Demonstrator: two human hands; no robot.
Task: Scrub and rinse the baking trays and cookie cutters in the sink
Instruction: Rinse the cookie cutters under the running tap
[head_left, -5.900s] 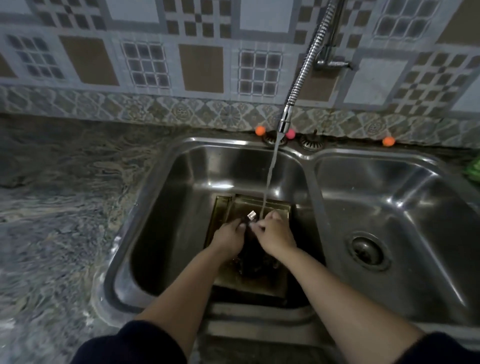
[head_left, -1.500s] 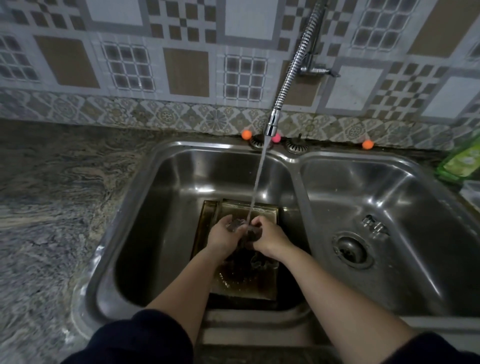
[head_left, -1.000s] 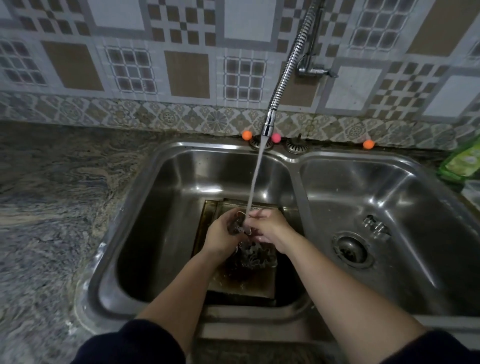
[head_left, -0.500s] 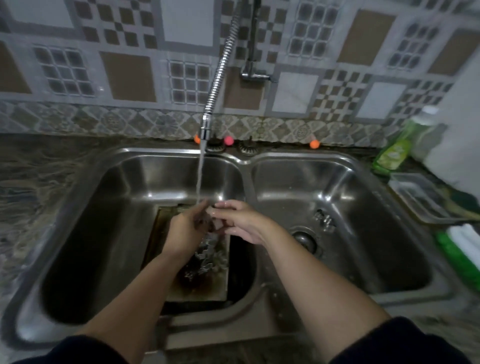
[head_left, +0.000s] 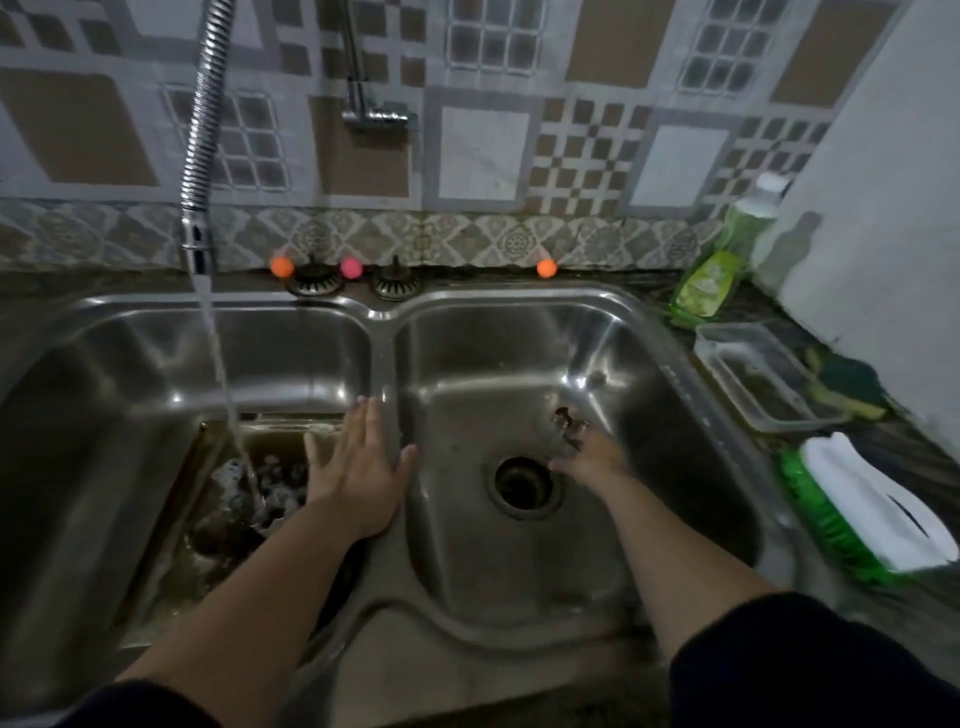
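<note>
Cookie cutters (head_left: 570, 427) lay in the right basin, at 12 o'clock from the right hand (head_left: 592, 462), seemingly pinching one; left hand (head_left: 358, 467) hovered flat, splayed, empty, over the divider

1. Left hand (head_left: 358, 478) spread flat, fingers (head_left: 371, 421) over the divider (head_left: 383, 364) between the sink (head_left: 670, 364) basins.
2. Baking tray (head_left: 280, 436) and cookie cutters (head_left: 270, 483) left of those fingers, in the left basin, under the faucet hose (head_left: 200, 135).
3. Right hand (head_left: 592, 460) in the right basin; small cutters (head_left: 569, 423) just beyond its fingertips, drain (head_left: 522, 483) to their left.
</note>
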